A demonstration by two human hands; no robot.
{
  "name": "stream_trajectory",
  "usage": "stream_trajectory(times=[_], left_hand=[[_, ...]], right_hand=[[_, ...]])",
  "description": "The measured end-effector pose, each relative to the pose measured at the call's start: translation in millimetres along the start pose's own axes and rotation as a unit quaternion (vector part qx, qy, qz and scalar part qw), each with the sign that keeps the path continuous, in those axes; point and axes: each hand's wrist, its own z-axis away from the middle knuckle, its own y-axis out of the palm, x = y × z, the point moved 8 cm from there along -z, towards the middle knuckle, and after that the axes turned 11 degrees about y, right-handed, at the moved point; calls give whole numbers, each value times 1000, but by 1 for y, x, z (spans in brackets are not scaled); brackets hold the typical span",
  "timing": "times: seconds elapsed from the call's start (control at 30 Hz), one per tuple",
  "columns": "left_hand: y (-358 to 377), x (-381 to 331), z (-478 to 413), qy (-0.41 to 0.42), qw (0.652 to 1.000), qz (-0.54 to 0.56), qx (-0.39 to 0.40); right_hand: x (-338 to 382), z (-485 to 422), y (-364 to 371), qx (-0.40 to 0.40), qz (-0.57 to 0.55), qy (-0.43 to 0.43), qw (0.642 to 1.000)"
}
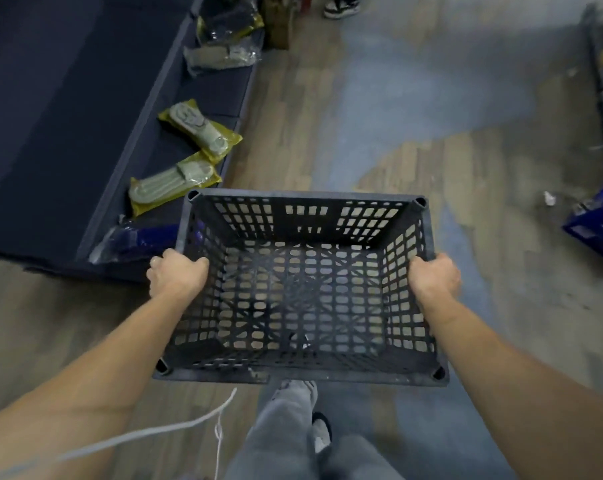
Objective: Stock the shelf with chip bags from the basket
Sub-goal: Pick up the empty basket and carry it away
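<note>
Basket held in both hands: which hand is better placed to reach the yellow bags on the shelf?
Probably left. The left hand grips the basket rim beside the shelf where the yellow bags lie; the right hand grips the opposite rim, farther away.

The single wide-angle head camera looks steeply down and forward from close above the basket (303, 194), which fills the middle of the view, with the shelf (50, 116) to the basket's left and floor (414, 116) beyond it.
</note>
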Motion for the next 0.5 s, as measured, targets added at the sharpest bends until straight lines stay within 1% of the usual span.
stream_trajectory(times=[0.3,0.5], left_hand=[[28,-175,-73,95,994,-41,36],[55,-298,-113,116,991,-58,41]], right_hand=[[39,-101,-43,-31,-60,81,994],[82,-191,-71,-20,-89,108,990]])
